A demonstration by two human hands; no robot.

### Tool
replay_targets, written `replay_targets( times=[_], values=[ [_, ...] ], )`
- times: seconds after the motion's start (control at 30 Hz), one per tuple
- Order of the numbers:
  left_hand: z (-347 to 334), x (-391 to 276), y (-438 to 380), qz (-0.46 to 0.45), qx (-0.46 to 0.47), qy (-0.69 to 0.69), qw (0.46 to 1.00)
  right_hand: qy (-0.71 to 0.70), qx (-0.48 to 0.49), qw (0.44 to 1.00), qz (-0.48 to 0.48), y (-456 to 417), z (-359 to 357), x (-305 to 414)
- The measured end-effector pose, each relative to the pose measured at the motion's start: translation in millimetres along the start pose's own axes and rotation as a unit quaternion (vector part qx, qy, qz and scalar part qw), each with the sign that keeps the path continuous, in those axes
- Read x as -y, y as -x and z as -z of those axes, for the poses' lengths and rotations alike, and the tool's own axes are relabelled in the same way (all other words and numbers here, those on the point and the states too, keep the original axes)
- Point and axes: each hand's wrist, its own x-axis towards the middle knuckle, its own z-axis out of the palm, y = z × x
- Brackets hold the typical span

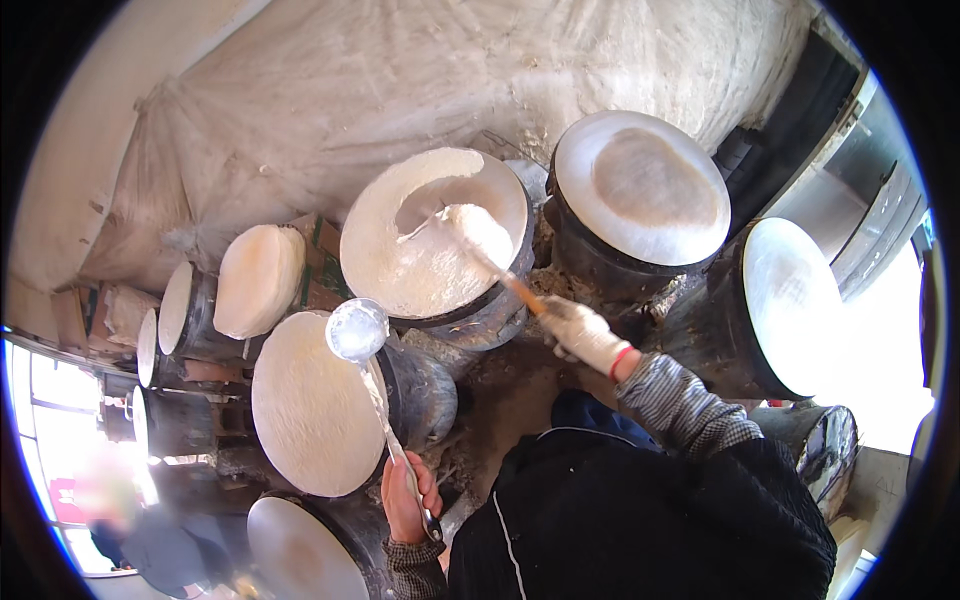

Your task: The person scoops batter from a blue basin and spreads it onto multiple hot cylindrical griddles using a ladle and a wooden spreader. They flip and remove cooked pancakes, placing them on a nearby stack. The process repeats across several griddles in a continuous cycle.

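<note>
My right hand (581, 334), in a pale knit glove, grips the wooden handle of a batter-coated spreader (517, 289). The spreader's head rests in pale batter (397, 277) on a round griddle (511, 187) in front of me. Batter covers much of that plate, with a curved strip of bare metal near its far side. My bare left hand (409, 495) is closed around the handle of a metal ladle (358, 330). Its batter-smeared bowl hangs over the edge of a second griddle, where a round batter sheet (319, 405) covers the plate.
Bare griddles on dark drum stoves stand at the upper right (652, 180), far right (791, 300) and lower left (300, 555). A stack of thin round flatbreads (259, 281) sits at the left. Stained sheeting (450, 75) hangs behind. A blurred person (165, 547) is at the lower left.
</note>
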Motion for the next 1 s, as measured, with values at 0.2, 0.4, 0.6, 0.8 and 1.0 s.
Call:
replay_targets(
  times=[0.2,0.4,0.6,0.8,1.0],
  values=[
    [-5.3,-2.1,-8.9,0.008,0.012,-0.012,1.0,-0.042,-0.054,0.996,0.064,-17.7,-9.4,16.4],
    [-3.8,-2.5,-9.9,0.015,-0.003,-0.011,1.0,0.097,-0.008,0.995,0.011,-3.7,29.2,-8.7],
    [-11.4,-4.2,-18.1,0.021,-0.007,-0.023,0.999,0.017,0.02,1.0,0.005,-3.7,13.9,20.8],
    [-12.4,-4.0,-19.8,0.021,-0.001,-0.026,0.999,0.134,-0.036,0.989,0.047,-13.3,64.7,-3.6],
    [-22.4,-7.8,-31.9,0.036,0.012,-0.021,0.999,0.083,0.045,0.995,-0.033,-23.6,43.9,32.1]
  ],
)
